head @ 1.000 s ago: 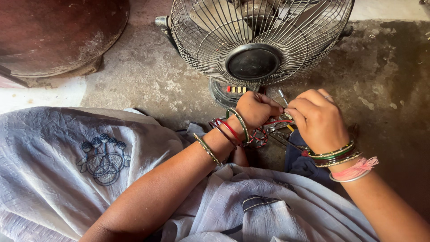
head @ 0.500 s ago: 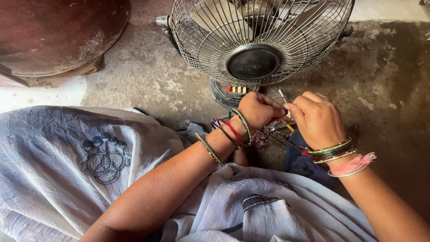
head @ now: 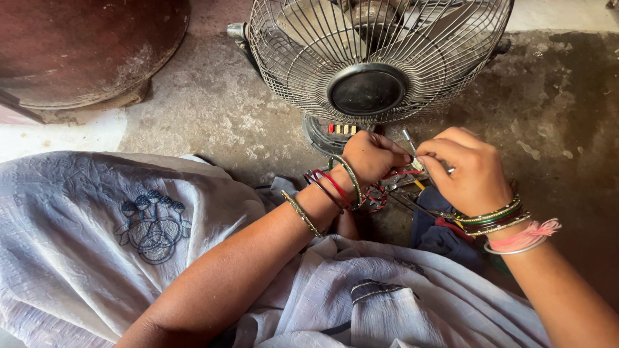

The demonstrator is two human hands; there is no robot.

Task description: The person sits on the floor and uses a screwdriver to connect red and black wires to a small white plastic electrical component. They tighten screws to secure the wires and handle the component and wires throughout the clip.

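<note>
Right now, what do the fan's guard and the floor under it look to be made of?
Fan guard: thin metal wire, dull silver, seemingly bare or plated; light glints along the spokes and rings. Its centre cap looks like dark glossy plastic, though painted metal is possible. Floor: rough grey concrete or cement, matte, with stains and pale worn patches.
</note>
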